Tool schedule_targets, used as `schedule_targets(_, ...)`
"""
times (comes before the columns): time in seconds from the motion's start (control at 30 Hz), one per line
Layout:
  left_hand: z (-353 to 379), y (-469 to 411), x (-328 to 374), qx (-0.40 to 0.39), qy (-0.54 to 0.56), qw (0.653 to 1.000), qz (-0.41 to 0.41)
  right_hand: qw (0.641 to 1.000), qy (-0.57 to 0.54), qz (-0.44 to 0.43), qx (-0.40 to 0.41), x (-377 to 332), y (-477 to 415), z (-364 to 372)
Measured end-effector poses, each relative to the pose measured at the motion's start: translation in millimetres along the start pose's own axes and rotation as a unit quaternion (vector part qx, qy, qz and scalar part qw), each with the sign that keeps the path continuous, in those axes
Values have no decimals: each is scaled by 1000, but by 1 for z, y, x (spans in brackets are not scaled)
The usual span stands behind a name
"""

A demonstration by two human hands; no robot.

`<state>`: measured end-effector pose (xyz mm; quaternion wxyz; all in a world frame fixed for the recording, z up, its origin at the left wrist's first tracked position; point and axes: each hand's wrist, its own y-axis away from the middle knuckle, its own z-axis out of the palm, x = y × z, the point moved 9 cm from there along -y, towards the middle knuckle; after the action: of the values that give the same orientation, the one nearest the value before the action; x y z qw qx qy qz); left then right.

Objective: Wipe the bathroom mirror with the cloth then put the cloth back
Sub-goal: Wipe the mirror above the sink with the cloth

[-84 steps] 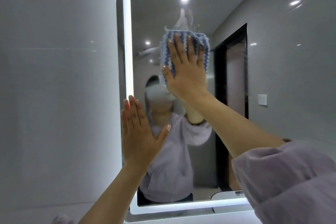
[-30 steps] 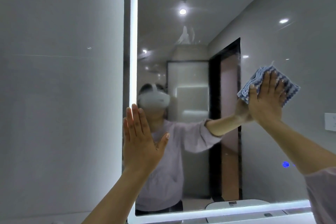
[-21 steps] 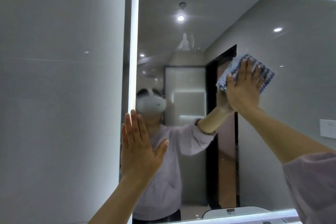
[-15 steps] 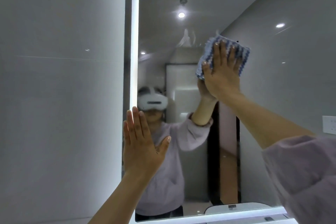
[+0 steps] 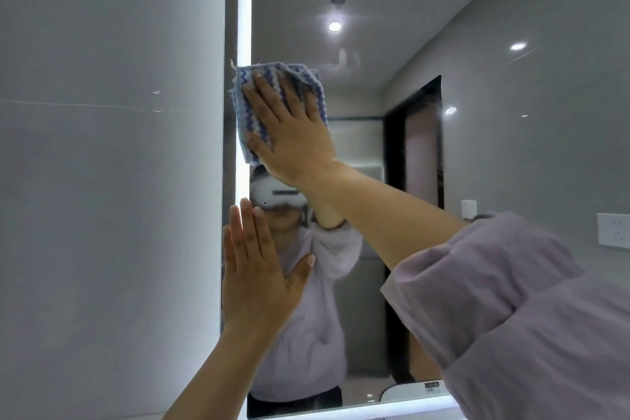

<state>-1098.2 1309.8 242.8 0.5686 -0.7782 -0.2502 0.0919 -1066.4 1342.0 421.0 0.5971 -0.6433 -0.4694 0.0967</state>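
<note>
One cloth [image 5: 247, 133], blue-striped, pressed to mirror [image 5: 443, 44] at 10 o'clock under right hand [image 5: 293, 136], fingers straight, spread. Left hand [image 5: 259, 273] flat, fingers straight, on glass at 8 o'clock. Probably soft, light, limp; best pinched at free upper edge.

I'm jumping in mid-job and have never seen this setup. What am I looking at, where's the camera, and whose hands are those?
There is no machine here. A person works with bare hands, and the only camera sits on their head, looking forward, so both arms reach in from below. The glass ahead is the bathroom mirror, edged by a lit strip. The figure in the white headset is the person's own reflection. The right hand presses a blue-and-white striped cloth flat against the mirror's upper left, fingers straight. The left hand rests flat lower on the glass and holds nothing.
</note>
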Motion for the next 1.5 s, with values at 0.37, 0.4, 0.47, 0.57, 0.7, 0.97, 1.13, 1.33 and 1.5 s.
schedule_targets(0.37, 3, 1, -1, 1, 18, 1000, 9, 1000, 1, 5, -7, 47, -1, -13)
schedule_targets(0.4, 3, 1, -1, 2, 17, 1000, 11, 1000, 4, 19, -2, 58, -1, -15)
schedule_targets(0.47, 4, 2, -2, 2, 17, 1000, 12, 999, 9, 51, 6, 83, 2, -19)
schedule_targets(0.57, 5, 2, -2, 0, 22, 1000, 12, 996, -10, 94, 5, 123, 15, -19)
schedule_targets(0.7, 4, 2, -1, -4, 27, 1000, 8, 988, -28, 151, 3, 177, 49, -18)
schedule_targets(0.97, 1, 2, 0, -10, 40, 999, 8, 952, -32, 301, -36, 262, 122, -8)
schedule_targets(1.13, -2, 2, 2, -9, 49, 999, 6, 934, -47, 352, -23, 260, 124, -5)
schedule_targets(1.33, -7, 2, 5, -9, 51, 999, 9, 910, -77, 408, 2, 227, 106, 1)
schedule_targets(1.5, -7, 2, 5, -16, 46, 999, 3, 950, -64, 305, 25, 159, 66, -6)
